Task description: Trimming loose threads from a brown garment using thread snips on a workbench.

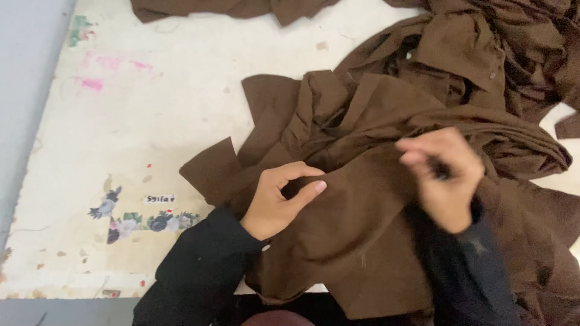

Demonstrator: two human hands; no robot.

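A brown garment [368, 199] lies crumpled across the white table [169, 108], reaching down over the near edge. My left hand [281, 199] pinches a fold of this brown cloth between thumb and fingers. My right hand [444, 175] is raised just above the cloth, blurred, with the fingers curled around a small dark object that I cannot make out. Both arms are in black sleeves.
More brown cloth is heaped at the upper right [483, 54] and another piece lies along the far edge [229, 7]. The stained tabletop has pink marks [93, 83] and a flower sticker strip [145, 220] near the front left. A grey floor [24, 90] runs along the left.
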